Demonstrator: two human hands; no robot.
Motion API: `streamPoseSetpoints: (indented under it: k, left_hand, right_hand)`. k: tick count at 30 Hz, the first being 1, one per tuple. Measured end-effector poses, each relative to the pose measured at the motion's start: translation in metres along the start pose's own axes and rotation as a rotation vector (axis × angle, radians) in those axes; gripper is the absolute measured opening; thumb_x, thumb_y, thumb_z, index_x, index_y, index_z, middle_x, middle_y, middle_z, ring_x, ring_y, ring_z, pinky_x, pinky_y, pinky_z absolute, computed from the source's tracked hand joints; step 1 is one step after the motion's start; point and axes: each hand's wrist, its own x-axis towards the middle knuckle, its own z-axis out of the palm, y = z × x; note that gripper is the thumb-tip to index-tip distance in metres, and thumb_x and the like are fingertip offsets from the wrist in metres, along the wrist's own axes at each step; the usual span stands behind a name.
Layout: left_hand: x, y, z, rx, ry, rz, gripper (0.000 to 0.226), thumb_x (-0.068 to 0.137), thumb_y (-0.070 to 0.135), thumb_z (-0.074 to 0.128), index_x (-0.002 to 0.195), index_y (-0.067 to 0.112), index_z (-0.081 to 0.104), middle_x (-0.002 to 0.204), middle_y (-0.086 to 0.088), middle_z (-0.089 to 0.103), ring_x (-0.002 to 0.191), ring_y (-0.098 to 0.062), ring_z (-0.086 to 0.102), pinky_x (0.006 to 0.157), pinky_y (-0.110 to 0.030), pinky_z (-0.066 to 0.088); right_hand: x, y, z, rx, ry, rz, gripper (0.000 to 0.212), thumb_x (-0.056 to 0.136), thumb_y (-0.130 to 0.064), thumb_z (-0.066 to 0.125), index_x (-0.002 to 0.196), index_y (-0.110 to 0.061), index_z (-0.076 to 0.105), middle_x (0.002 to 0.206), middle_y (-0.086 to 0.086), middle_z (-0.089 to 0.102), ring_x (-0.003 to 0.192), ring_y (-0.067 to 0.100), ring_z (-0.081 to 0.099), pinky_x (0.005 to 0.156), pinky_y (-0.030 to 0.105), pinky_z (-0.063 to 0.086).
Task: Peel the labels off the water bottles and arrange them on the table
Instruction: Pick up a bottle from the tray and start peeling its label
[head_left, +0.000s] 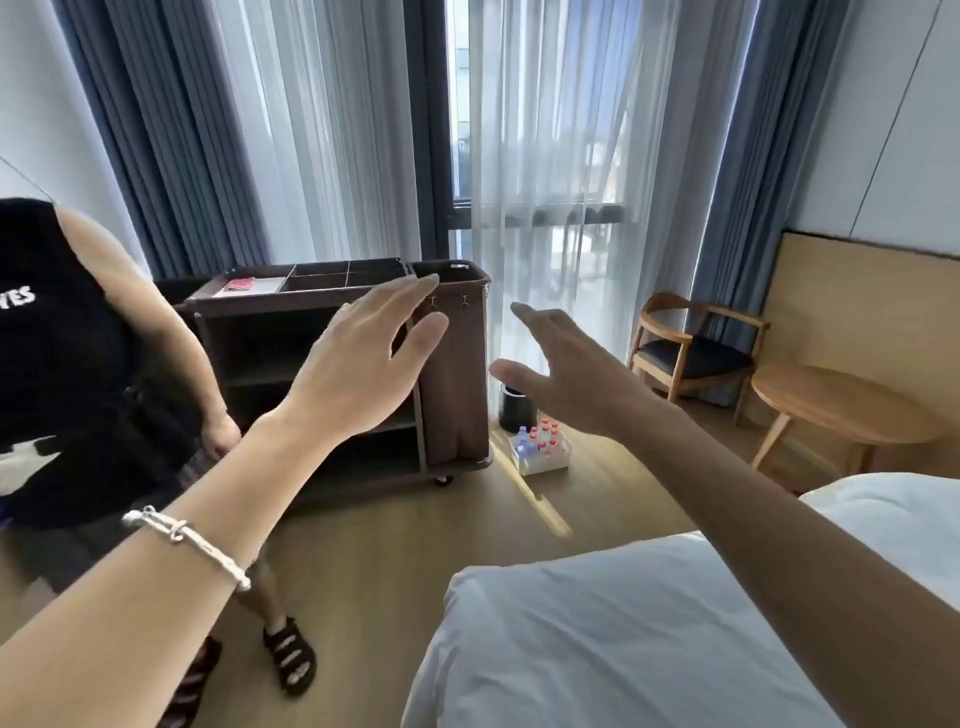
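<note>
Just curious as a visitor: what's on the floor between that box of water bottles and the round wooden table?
Only bare wooden floor shows between the box of bottles and the round table in the head view; the wooden chair stands farther back.

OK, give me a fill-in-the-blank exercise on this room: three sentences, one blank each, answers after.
1. The water bottles stand in a white bin on the ____.
2. The round wooden table stands beside a wooden ____.
3. The left hand and the right hand are both ____, holding nothing.

Missing words: floor; chair; open
</note>
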Motion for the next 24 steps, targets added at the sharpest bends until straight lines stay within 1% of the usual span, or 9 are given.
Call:
streamPoseSetpoints:
  k: [1, 3, 6, 9, 12, 14, 17, 20, 24]
  left_hand:
    - [0.001, -0.01, 0.001, -0.006, 0.004, -0.013, 0.064, 0.092, 0.062, 0.024, 0.15, 0.035, 0.035, 0.156, 0.011, 0.036, 0.144, -0.013, 0.031, 0.12, -0.042, 0.023]
    - [0.003, -0.037, 0.008, 0.003, 0.002, -0.036, 0.064, 0.092, 0.06, 0.025, 0.15, 0.034, 0.036, 0.155, 0.01, 0.036, 0.144, -0.011, 0.031, 0.12, -0.047, 0.023]
    - [0.01, -0.089, 0.022, -0.034, -0.011, -0.074, 0.066, 0.092, 0.063, 0.026, 0.149, 0.032, 0.037, 0.155, 0.009, 0.037, 0.144, -0.01, 0.031, 0.119, -0.049, 0.023]
    - [0.031, -0.153, 0.039, -0.067, -0.008, -0.093, 0.076, 0.087, 0.071, 0.022, 0.149, 0.031, 0.038, 0.155, 0.007, 0.038, 0.144, -0.01, 0.032, 0.118, -0.049, 0.026]
    - [0.061, -0.219, 0.056, -0.077, -0.042, -0.113, 0.077, 0.086, 0.071, 0.02, 0.15, 0.032, 0.036, 0.155, 0.007, 0.038, 0.144, -0.011, 0.032, 0.117, -0.051, 0.027]
    - [0.085, -0.263, 0.061, -0.071, -0.085, -0.13, 0.076, 0.086, 0.071, 0.02, 0.15, 0.032, 0.035, 0.156, 0.006, 0.037, 0.144, -0.011, 0.031, 0.118, -0.05, 0.027]
    - [0.13, -0.32, 0.066, -0.072, -0.143, -0.132, 0.077, 0.086, 0.071, 0.02, 0.151, 0.032, 0.034, 0.156, 0.006, 0.037, 0.145, -0.011, 0.031, 0.119, -0.045, 0.027]
    - [0.178, -0.359, 0.077, -0.106, -0.19, -0.124, 0.078, 0.085, 0.073, 0.02, 0.151, 0.034, 0.033, 0.157, 0.008, 0.035, 0.146, -0.011, 0.028, 0.119, -0.042, 0.028]
    - [0.234, -0.384, 0.11, -0.162, -0.27, -0.058, 0.075, 0.086, 0.075, 0.021, 0.151, 0.039, 0.031, 0.157, 0.011, 0.034, 0.145, -0.013, 0.029, 0.116, -0.046, 0.032]
  right_hand:
    - [0.01, -0.002, 0.01, 0.0, -0.014, -0.003, 0.075, 0.096, -0.056, 0.047, 0.156, -0.025, 0.015, 0.161, -0.001, 0.023, 0.144, 0.017, 0.03, 0.105, 0.032, 0.033]
    - [0.031, -0.002, 0.03, -0.001, -0.019, -0.008, 0.075, 0.096, -0.056, 0.047, 0.156, -0.025, 0.016, 0.16, -0.001, 0.024, 0.143, 0.016, 0.031, 0.1, 0.027, 0.031]
    - [0.069, -0.002, 0.067, 0.007, -0.06, -0.018, 0.074, 0.096, -0.055, 0.047, 0.156, -0.024, 0.017, 0.158, -0.001, 0.027, 0.14, 0.015, 0.033, 0.096, 0.024, 0.028]
    - [0.117, 0.006, 0.109, 0.005, -0.068, -0.032, 0.075, 0.096, -0.054, 0.048, 0.156, -0.022, 0.017, 0.157, -0.001, 0.028, 0.14, 0.014, 0.032, 0.097, 0.026, 0.03]
    - [0.175, 0.013, 0.154, 0.017, -0.112, 0.009, 0.074, 0.096, -0.054, 0.048, 0.156, -0.023, 0.017, 0.156, -0.002, 0.028, 0.141, 0.014, 0.031, 0.102, 0.029, 0.031]
    - [0.218, 0.016, 0.181, 0.017, -0.152, 0.044, 0.074, 0.097, -0.054, 0.048, 0.156, -0.023, 0.018, 0.156, -0.001, 0.029, 0.139, 0.015, 0.034, 0.102, 0.029, 0.032]
    - [0.277, 0.022, 0.212, 0.018, -0.154, 0.101, 0.073, 0.097, -0.054, 0.047, 0.156, -0.022, 0.018, 0.155, 0.0, 0.03, 0.132, 0.018, 0.042, 0.101, 0.03, 0.036]
    - [0.321, 0.034, 0.229, 0.014, -0.172, 0.165, 0.072, 0.098, -0.054, 0.046, 0.157, -0.025, 0.017, 0.155, -0.004, 0.028, 0.133, 0.016, 0.04, 0.096, 0.026, 0.032]
    - [0.37, 0.063, 0.233, 0.031, -0.113, 0.226, 0.072, 0.098, -0.052, 0.048, 0.156, -0.023, 0.018, 0.157, -0.002, 0.028, 0.138, 0.015, 0.037, 0.099, 0.025, 0.029]
